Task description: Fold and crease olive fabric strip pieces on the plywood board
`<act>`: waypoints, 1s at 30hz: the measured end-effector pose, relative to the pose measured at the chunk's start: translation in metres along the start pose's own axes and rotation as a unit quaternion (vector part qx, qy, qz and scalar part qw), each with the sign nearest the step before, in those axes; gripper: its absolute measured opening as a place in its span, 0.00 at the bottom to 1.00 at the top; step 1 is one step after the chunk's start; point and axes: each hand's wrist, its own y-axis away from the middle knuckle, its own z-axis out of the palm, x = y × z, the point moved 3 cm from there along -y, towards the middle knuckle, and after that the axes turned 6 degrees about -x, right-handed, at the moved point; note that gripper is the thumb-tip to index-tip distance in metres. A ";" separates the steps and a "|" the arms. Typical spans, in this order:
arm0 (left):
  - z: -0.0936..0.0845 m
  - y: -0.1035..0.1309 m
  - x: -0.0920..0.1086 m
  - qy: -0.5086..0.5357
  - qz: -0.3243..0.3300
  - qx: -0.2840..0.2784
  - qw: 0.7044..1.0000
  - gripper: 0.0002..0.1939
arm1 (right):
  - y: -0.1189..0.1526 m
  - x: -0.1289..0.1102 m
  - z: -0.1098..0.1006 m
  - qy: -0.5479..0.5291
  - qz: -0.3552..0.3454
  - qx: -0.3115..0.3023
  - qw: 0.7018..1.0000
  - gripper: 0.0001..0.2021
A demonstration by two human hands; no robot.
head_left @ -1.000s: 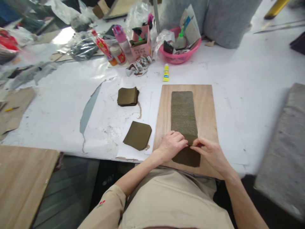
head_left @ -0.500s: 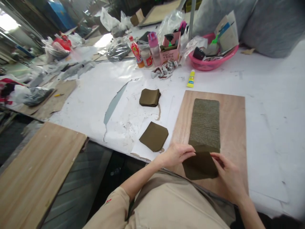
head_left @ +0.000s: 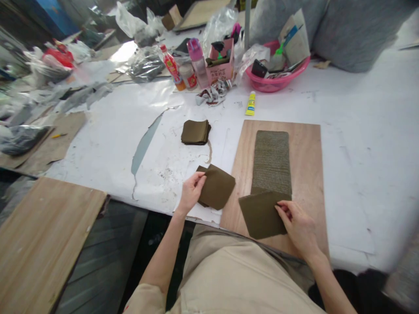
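Observation:
My left hand (head_left: 191, 192) pinches the upper left edge of a flat olive-brown cloth piece (head_left: 218, 187) with cut corners. That piece lies over or just above similar ones, whose edges peep out beneath it. My right hand (head_left: 299, 226) is closed on the right edge of another olive-brown cloth piece (head_left: 262, 214), tilted above a plywood board (head_left: 306, 165). Beyond it on the board lies a long textured grey-green strip (head_left: 271, 161), its near end partly covered. Farther back, a neat stack of olive-brown pieces (head_left: 194, 131) rests on the white table covering.
A yellow glue tube (head_left: 250, 104) lies behind the board. Along the back stand a pink basin (head_left: 278, 83), a pink box (head_left: 222, 72), a purple-capped bottle (head_left: 199, 63) and a red-labelled drink bottle (head_left: 172, 65). The table covering (head_left: 108, 144) is torn at left; another wooden board (head_left: 49, 244) sits lower left.
My left hand has let go of the piece both hands held and moved left to grip one at the nearer pile. My right hand keeps its piece, now turned slightly. The view has shifted right.

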 end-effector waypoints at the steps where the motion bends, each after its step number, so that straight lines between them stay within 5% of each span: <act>1: -0.007 -0.001 -0.011 -0.065 -0.005 0.020 0.998 0.14 | 0.001 -0.001 0.001 0.001 0.003 0.007 1.000 0.13; 6: -0.013 -0.001 -0.040 -0.287 -0.038 0.032 0.957 0.14 | 0.002 -0.006 -0.001 0.008 0.000 0.004 1.000 0.13; 15: -0.013 -0.003 -0.028 -0.282 -0.018 0.096 0.954 0.15 | -0.005 -0.019 -0.011 0.152 0.051 0.010 0.987 0.14; 22: -0.008 0.003 -0.032 -0.403 0.008 0.106 0.909 0.17 | -0.012 -0.026 -0.011 0.122 0.084 -0.026 0.989 0.06; 26: -0.007 0.006 -0.020 -0.460 0.047 0.127 0.878 0.18 | -0.010 -0.032 -0.015 0.145 0.122 -0.016 0.982 0.10; 30: 0.014 0.012 0.000 -0.389 0.119 0.108 0.907 0.15 | -0.010 -0.036 -0.018 0.159 0.144 -0.021 0.976 0.10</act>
